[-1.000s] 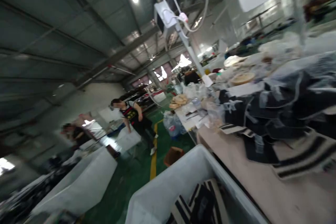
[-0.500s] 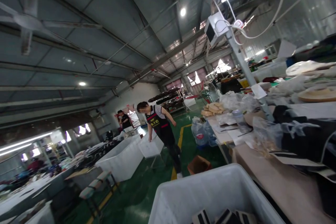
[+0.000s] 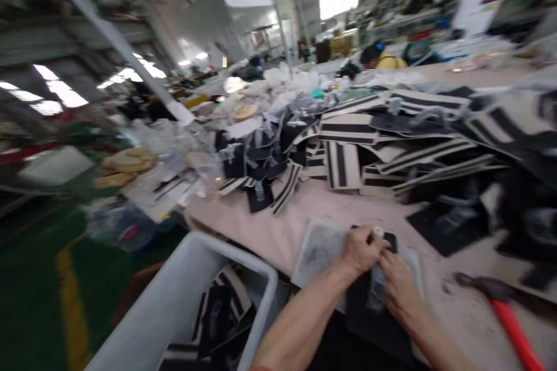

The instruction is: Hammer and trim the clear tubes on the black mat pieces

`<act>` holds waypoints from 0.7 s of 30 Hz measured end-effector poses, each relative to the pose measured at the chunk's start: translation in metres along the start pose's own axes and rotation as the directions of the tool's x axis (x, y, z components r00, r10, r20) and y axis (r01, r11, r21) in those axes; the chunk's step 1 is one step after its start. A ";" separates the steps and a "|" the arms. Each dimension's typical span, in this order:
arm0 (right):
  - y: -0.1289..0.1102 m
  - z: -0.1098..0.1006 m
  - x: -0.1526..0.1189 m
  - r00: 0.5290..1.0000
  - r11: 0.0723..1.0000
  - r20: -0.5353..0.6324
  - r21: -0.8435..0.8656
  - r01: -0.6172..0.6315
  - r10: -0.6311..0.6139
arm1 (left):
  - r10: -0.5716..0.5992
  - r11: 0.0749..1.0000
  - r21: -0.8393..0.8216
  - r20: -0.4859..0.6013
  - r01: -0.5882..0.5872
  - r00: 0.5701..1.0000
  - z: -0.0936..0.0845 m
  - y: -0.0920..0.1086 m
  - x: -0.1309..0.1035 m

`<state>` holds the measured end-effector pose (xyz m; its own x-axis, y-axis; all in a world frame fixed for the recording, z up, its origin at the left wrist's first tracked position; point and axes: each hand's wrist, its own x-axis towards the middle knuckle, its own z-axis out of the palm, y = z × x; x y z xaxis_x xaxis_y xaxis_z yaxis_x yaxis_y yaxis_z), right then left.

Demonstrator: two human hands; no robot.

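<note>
My left hand and my right hand are close together on a black flat piece that lies over a grey worn pad at the near edge of the pale table. Both hands pinch a small crumpled clear and grey bit on that piece. A small pale round thing sits just past my left fingers. The picture is blurred, so finer detail is lost.
A red-handled hammer lies at the right. A heap of black and cream striped pieces covers the table behind. A white bin with more striped pieces stands at the left below the table edge. Another person sits far behind.
The view has swung from the hall, ceiling and walking people down to the table. My two hands, unseen before, now show on the black piece.
</note>
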<state>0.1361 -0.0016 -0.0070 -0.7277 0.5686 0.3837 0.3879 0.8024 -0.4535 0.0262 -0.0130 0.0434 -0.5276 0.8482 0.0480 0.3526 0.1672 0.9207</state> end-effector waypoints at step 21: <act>-0.050 -0.059 -0.001 0.820 0.782 0.065 -0.350 -0.515 0.569 | -0.117 0.915 -0.402 -0.224 0.018 0.968 -0.076 -0.020 0.021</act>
<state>0.1507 -0.0318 0.0628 -0.4122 0.9111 0.0044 0.8766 0.3979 -0.2706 -0.0505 -0.0372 0.0553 -0.7247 0.6887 0.0252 0.0023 -0.0340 0.9994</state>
